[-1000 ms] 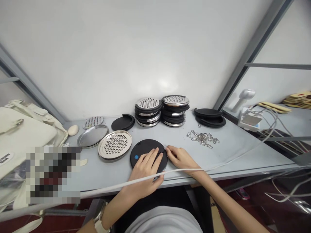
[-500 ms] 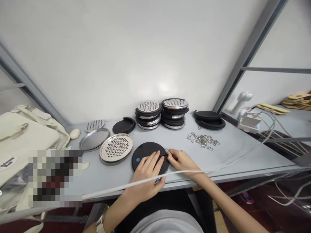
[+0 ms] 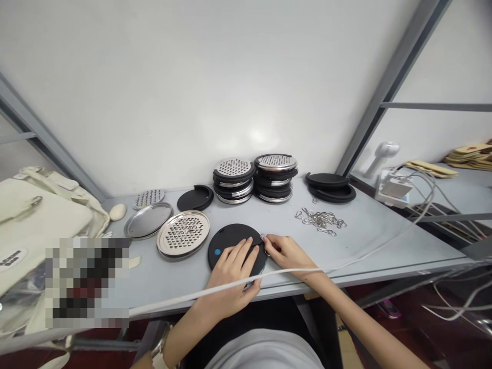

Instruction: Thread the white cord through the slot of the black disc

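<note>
A round black disc with a blue dot lies flat near the desk's front edge. My left hand rests across it, fingers stretched over its top and thumb at the near rim. At the disc's right edge, my right hand pinches a small wire hook, mostly hidden by the fingertips. A pile of metal hooks lies to the right. Left of the disc sits a round metal grater plate, beside a plain metal disc.
Two stacks of graters, one beside another, stand against the wall. Black holders lie back right, another back left. A white cable crosses in front of my hands. A cream bag is at left.
The view has shifted very slightly. Both hands keep nearly the same places on the black disc, with only a slight shift of the right fingers at the hook.
</note>
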A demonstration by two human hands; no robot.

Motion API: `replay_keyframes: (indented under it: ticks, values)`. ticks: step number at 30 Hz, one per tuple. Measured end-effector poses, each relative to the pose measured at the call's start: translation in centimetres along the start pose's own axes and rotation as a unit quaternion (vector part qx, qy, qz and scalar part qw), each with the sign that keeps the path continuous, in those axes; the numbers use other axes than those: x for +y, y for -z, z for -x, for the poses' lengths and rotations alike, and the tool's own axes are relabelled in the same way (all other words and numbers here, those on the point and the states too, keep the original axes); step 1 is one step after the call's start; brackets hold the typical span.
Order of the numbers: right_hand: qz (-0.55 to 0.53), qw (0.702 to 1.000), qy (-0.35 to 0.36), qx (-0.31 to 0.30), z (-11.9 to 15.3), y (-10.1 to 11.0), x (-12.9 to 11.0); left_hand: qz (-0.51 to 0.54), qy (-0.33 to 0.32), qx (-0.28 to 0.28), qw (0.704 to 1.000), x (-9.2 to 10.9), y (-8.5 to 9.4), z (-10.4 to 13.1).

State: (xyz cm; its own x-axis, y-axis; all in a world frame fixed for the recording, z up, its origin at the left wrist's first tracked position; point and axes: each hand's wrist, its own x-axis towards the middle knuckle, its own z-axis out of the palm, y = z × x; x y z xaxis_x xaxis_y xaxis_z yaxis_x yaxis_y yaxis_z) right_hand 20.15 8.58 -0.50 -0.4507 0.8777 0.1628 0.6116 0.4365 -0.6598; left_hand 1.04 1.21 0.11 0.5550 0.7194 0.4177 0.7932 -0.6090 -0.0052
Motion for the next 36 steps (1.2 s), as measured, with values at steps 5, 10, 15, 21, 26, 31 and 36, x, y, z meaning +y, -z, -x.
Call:
replay_keyframes:
  ticks: [5, 10, 15, 21, 26, 31, 36]
  values:
    - [-0.032, 0.999, -0.008, 0.011, 0.06, 0.01, 0.02, -0.003, 0.001, 0.005, 1.0, 0.03, 0.05, -0.03]
    - [-0.065, 0.998, -0.006, 0.009, 0.2, 0.18, -0.25, -0.005, 0.0, 0.002, 1.0, 0.03, 0.08, -0.07]
    - [-0.048, 0.999, 0.004, 0.008, 0.19, 0.25, -0.31, -0.003, 0.0, 0.002, 1.0, 0.01, 0.14, -0.07]
    - [-0.048, 0.999, 0.002, 0.008, 0.16, 0.09, -0.1, -0.001, 0.0, 0.01, 1.0, 0.05, 0.15, -0.11]
    - [-0.064, 0.998, -0.006, 0.006, 0.21, 0.2, -0.32, 0.001, 0.0, 0.003, 1.0, 0.04, 0.15, -0.11]
    - [-0.076, 0.997, -0.001, 0.0, 0.29, 0.37, -0.48, 0.0, 0.001, 0.001, 1.0, 0.04, 0.17, -0.11]
    - [-0.065, 0.998, 0.007, 0.01, 0.3, 0.33, -0.39, 0.001, 0.006, -0.006, 1.0, 0.09, 0.14, -0.1]
